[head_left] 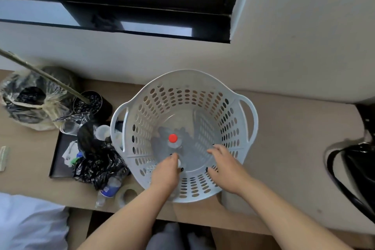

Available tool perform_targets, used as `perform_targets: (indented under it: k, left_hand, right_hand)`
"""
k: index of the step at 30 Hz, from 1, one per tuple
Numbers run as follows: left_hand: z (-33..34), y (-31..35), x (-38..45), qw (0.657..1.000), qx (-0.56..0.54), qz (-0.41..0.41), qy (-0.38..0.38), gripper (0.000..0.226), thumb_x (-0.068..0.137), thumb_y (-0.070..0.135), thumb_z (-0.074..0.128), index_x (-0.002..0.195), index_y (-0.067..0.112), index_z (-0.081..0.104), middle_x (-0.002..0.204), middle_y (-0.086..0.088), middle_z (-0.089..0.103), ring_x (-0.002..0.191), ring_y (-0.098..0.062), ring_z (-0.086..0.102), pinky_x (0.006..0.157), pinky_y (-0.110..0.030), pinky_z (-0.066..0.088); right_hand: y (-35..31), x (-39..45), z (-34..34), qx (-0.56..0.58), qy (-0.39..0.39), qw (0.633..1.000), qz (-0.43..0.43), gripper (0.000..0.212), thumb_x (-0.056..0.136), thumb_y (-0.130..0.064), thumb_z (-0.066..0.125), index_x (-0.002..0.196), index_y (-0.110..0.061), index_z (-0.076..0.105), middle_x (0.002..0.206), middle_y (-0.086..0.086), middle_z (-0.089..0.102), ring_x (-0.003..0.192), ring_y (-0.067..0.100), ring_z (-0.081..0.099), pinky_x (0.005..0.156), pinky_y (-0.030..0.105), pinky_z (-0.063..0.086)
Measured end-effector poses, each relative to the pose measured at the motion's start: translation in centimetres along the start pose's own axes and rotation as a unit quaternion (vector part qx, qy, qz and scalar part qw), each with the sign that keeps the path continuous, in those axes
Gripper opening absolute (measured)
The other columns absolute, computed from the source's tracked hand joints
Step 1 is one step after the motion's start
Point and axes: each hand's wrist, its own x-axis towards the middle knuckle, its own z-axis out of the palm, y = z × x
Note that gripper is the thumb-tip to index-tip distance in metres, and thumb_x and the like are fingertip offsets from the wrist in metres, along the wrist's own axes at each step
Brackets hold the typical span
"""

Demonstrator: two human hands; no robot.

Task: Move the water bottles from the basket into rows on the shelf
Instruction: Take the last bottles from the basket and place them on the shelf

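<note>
A round white perforated basket (229,126) with two handles stands on the tan shelf (294,148) under the window. Inside it stands a clear water bottle with a red cap (173,138). My left hand (166,170) reaches down into the basket and closes around a second bottle, of which only a bit of white cap shows by my fingers. My right hand (225,165) is inside the basket to the right, fingers spread, touching nothing that I can see.
Left of the basket lie a black tray (60,154), crumpled black plastic bags (97,160), a blue-labelled bottle on its side (109,189), a tape roll (126,194) and a wrapped bundle (30,99). A black bag with straps (355,160) sits at the right. The wall rises right behind the basket.
</note>
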Motion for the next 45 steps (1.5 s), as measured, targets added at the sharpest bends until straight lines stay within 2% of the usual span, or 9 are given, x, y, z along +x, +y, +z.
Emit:
perform_targets:
  k: [4,10,15,20,27,32,36,41,45]
  left_hand:
    - [-1.9,0.5,-2.2,0.998,-0.021,0.031,0.056,0.031,0.098,0.034,0.047,0.123,0.017,0.045,0.108,-0.006,0.065,0.097,-0.029,0.062,0.064,-0.033,0.035]
    - [-7.1,2.3,-7.2,0.98,-0.147,0.043,0.13,0.029,0.094,0.044,0.05,0.116,0.026,0.048,0.087,-0.001,0.068,0.088,-0.025,0.064,0.068,-0.037,0.045]
    - [-12.6,4.0,-11.5,0.948,-0.221,0.103,0.206,0.021,0.091,0.036,0.058,0.112,0.031,0.054,0.069,0.009,0.063,0.069,-0.012,0.061,0.065,-0.037,0.049]
    - [-17.4,4.5,-14.2,0.912,-0.255,0.178,0.268,0.021,0.088,0.031,0.066,0.109,0.029,0.061,0.048,0.015,0.051,0.047,0.004,0.05,0.049,-0.022,0.038]
    - [-19.4,3.8,-14.9,0.862,-0.347,0.236,0.284,0.03,0.086,0.053,0.061,0.109,0.033,0.063,0.069,-0.009,0.069,0.06,-0.028,0.067,0.053,-0.049,0.055]
    - [-19.5,3.9,-14.6,0.874,-0.362,0.21,0.248,0.029,0.082,0.048,0.066,0.107,0.032,0.065,0.073,0.002,0.074,0.064,-0.016,0.07,0.059,-0.045,0.058]
    - [-19.6,4.1,-12.8,0.848,-0.47,0.189,0.158,0.04,0.087,0.027,0.066,0.124,0.015,0.056,0.099,-0.002,0.076,0.086,-0.02,0.074,0.082,-0.035,0.058]
    - [-15.9,2.2,-8.2,0.903,-0.407,0.075,0.114,0.042,0.092,0.013,0.062,0.129,0.026,0.047,0.115,0.007,0.067,0.106,-0.009,0.065,0.095,-0.031,0.052]
    - [-12.0,0.6,-3.8,0.956,-0.29,-0.016,0.024,0.052,0.09,0.018,0.061,0.138,0.02,0.041,0.134,-0.001,0.056,0.115,-0.017,0.057,0.096,-0.037,0.05]
  right_hand:
    - [-1.0,-1.7,-1.0,0.033,0.013,0.999,0.006,0.056,0.095,-0.028,0.051,0.147,-0.021,0.031,0.155,-0.006,0.017,0.138,0.017,0.033,0.113,0.033,0.032]
    - [-3.4,-5.3,-3.9,0.032,0.032,0.999,-0.015,0.056,0.094,-0.025,0.052,0.146,-0.018,0.031,0.153,-0.005,0.021,0.138,0.016,0.032,0.111,0.029,0.03]
    - [-5.5,-7.9,-6.6,0.026,0.065,0.996,-0.051,0.069,0.087,-0.03,0.062,0.147,-0.019,0.029,0.151,-0.005,0.023,0.139,0.014,0.03,0.112,0.027,0.029]
    - [-6.9,-9.6,-7.6,0.039,0.103,0.99,-0.091,0.085,0.077,-0.029,0.072,0.148,-0.022,0.025,0.151,-0.007,0.023,0.139,0.012,0.028,0.115,0.028,0.028]
    - [-7.9,-9.4,-6.8,0.018,0.196,0.972,-0.129,0.092,0.077,-0.041,0.073,0.15,-0.029,0.019,0.154,-0.009,0.026,0.144,0.011,0.021,0.119,0.043,0.02]
    - [-7.8,-8.7,-6.5,0.057,0.189,0.973,-0.116,0.066,0.074,-0.04,0.074,0.133,-0.033,0.045,0.13,-0.014,0.053,0.119,0.009,0.049,0.1,0.035,0.045]
    - [-6.6,-8.3,-5.5,0.254,0.209,0.944,-0.016,0.054,0.065,-0.021,0.082,0.109,-0.038,0.056,0.1,-0.018,0.065,0.094,0.003,0.062,0.076,0.02,0.049]
    - [-5.4,-6.7,-4.9,0.347,0.236,0.907,0.046,0.052,0.066,-0.017,0.083,0.107,-0.034,0.057,0.091,-0.019,0.065,0.083,-0.005,0.06,0.064,0.009,0.042]
    - [-4.3,-5.0,-4.5,0.356,0.22,0.906,0.061,0.05,0.066,-0.018,0.083,0.109,-0.03,0.06,0.094,-0.017,0.069,0.085,-0.005,0.061,0.067,0.012,0.045]
